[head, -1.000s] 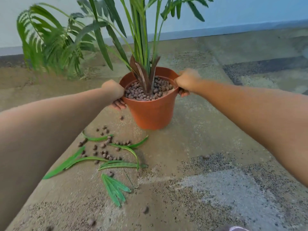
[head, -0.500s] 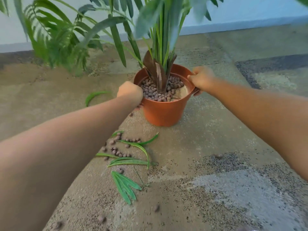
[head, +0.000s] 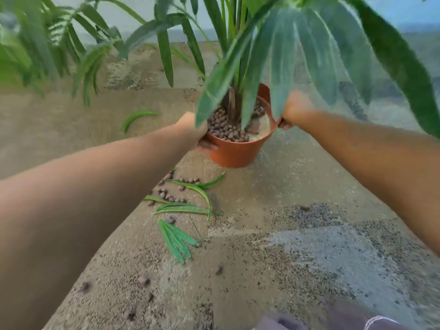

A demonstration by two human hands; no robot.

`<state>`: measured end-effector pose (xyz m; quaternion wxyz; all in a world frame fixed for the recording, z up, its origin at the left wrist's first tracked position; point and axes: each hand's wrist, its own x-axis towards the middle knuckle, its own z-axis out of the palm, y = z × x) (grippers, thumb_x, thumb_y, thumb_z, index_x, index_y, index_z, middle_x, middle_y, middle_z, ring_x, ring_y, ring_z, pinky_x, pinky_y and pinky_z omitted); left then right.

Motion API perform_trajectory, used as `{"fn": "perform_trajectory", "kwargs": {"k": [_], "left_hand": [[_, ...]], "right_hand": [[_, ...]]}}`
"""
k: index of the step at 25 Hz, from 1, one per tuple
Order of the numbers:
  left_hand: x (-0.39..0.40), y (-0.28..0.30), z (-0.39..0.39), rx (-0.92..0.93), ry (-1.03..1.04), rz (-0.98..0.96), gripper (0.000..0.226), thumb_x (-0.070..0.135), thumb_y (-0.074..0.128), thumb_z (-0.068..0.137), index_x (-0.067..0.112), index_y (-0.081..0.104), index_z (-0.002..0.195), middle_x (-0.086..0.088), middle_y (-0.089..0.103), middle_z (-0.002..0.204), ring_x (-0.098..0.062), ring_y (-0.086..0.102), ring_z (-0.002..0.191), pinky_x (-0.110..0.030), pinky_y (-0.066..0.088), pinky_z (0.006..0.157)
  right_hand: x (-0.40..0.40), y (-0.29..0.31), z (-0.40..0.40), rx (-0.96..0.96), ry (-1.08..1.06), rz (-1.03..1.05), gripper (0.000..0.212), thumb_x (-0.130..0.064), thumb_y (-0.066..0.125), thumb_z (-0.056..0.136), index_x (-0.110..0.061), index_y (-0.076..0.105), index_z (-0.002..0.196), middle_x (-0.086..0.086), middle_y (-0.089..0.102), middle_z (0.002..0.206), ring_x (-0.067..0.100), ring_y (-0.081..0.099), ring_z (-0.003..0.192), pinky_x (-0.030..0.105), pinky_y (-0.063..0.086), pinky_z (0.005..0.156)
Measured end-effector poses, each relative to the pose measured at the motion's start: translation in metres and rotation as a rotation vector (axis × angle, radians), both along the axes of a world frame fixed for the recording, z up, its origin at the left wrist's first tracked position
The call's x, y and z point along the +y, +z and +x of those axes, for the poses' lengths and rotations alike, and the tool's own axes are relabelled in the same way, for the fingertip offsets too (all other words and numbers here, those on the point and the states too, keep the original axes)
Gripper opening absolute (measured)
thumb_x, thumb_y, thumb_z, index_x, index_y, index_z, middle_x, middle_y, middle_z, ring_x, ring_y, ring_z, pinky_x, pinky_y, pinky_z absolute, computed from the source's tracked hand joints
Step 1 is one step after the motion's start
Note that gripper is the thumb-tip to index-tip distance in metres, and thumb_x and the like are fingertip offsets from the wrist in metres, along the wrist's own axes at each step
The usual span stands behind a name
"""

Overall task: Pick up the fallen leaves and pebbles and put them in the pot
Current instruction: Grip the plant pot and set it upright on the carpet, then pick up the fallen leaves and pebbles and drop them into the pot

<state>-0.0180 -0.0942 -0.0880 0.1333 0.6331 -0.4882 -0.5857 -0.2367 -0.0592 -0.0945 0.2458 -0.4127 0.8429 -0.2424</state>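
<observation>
I have both hands on the terracotta pot [head: 238, 152]: my left hand [head: 194, 132] wraps its near-left rim, my right hand [head: 294, 110] clasps the right rim. The pot tilts toward me. Fallen leaves [head: 183, 208] and pebbles [head: 170, 195] lie on the concrete floor [head: 285, 258] just in front of it.

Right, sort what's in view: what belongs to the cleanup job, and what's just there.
Job:
pot, held at its rim by left hand and right hand
fallen leaves
pebbles on the floor
curved leaf lying apart

Just there:
plant in the pot
grey cloth at the bottom edge
</observation>
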Motion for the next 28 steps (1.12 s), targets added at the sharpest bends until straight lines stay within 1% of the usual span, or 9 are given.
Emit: {"fn": "perform_trajectory", "kwargs": {"k": [4,7,8,10,13,17,21,25,28], "left_hand": [[0.005,0.0,0.004,0.043,0.032,-0.026,0.019,0.022,0.028,0.099,0.007,0.04,0.098,-0.018,0.059,0.073,-0.022,0.061,0.041,-0.031,0.054,0.039],[0.011,-0.004,0.013,0.103,0.08,-0.053,0.028,0.035,0.04,0.096,0.01,0.043,0.109,-0.017,0.062,0.074,-0.02,0.063,0.037,-0.028,0.052,0.037],[0.016,-0.007,0.015,0.122,0.101,-0.06,0.035,0.042,0.041,0.094,0.014,0.043,0.114,-0.017,0.063,0.076,-0.018,0.063,0.037,-0.027,0.052,0.037],[0.029,-0.013,0.019,0.187,0.147,-0.068,0.044,0.052,0.04,0.091,0.02,0.043,0.121,-0.017,0.067,0.085,-0.017,0.065,0.04,-0.026,0.052,0.039],[0.053,-0.025,0.026,0.199,0.18,-0.158,0.042,0.05,0.037,0.093,0.018,0.047,0.118,-0.01,0.066,0.075,-0.015,0.065,0.041,-0.027,0.054,0.04],[0.084,-0.039,0.041,0.246,0.296,-0.181,0.036,0.039,0.034,0.097,0.014,0.05,0.118,-0.006,0.064,0.071,-0.012,0.061,0.038,-0.025,0.053,0.04],[0.084,-0.033,0.076,0.394,0.602,-0.051,0.036,0.03,0.029,0.099,0.009,0.05,0.119,-0.008,0.062,0.076,-0.02,0.063,0.056,-0.036,0.056,0.057],[0.112,-0.034,0.104,0.34,0.575,-0.003,0.038,0.034,0.025,0.099,0.011,0.051,0.114,-0.007,0.061,0.072,-0.016,0.062,0.048,-0.022,0.05,0.042],[0.144,-0.039,0.109,0.33,0.626,-0.013,0.037,0.034,0.026,0.099,0.011,0.052,0.113,-0.005,0.06,0.072,-0.017,0.06,0.053,-0.027,0.051,0.048]], "right_hand": [[0.0,-0.001,0.004,-0.042,-0.042,-0.055,0.02,-0.017,0.043,0.096,-0.011,0.049,0.077,0.014,0.061,0.085,0.018,0.059,0.056,0.022,0.051,0.041],[0.001,-0.007,0.015,-0.229,-0.154,-0.084,0.022,-0.02,0.05,0.094,-0.003,0.05,0.108,0.016,0.059,0.115,0.031,0.063,0.096,0.039,0.057,0.079],[0.006,-0.009,0.021,-0.279,-0.194,-0.134,0.028,-0.024,0.049,0.094,-0.003,0.048,0.113,0.015,0.058,0.117,0.03,0.061,0.101,0.042,0.055,0.083],[0.025,-0.016,0.037,-0.422,-0.294,-0.274,0.04,-0.037,0.036,0.098,-0.005,0.045,0.12,0.009,0.057,0.115,0.023,0.058,0.099,0.04,0.054,0.079],[0.053,-0.034,0.055,-0.579,-0.387,-0.388,0.049,-0.044,0.024,0.099,-0.007,0.049,0.119,0.011,0.061,0.115,0.021,0.06,0.092,0.036,0.053,0.074],[0.082,-0.05,0.073,-0.424,-0.267,-0.238,0.037,-0.033,0.036,0.099,-0.006,0.047,0.123,0.011,0.06,0.119,0.021,0.063,0.087,0.037,0.055,0.072],[0.119,-0.062,0.068,-0.134,-0.085,-0.184,0.026,-0.026,0.05,0.094,-0.008,0.054,0.112,0.008,0.06,0.115,0.017,0.056,0.095,0.034,0.049,0.084],[0.162,-0.082,0.047,0.023,-0.041,-0.05,0.024,-0.018,0.054,0.091,-0.007,0.057,0.113,0.012,0.058,0.121,0.023,0.054,0.11,0.035,0.042,0.096],[0.184,-0.093,0.038,0.03,-0.127,-0.009,0.023,-0.02,0.055,0.091,-0.011,0.059,0.112,0.014,0.056,0.126,0.03,0.054,0.113,0.038,0.041,0.097]]}}
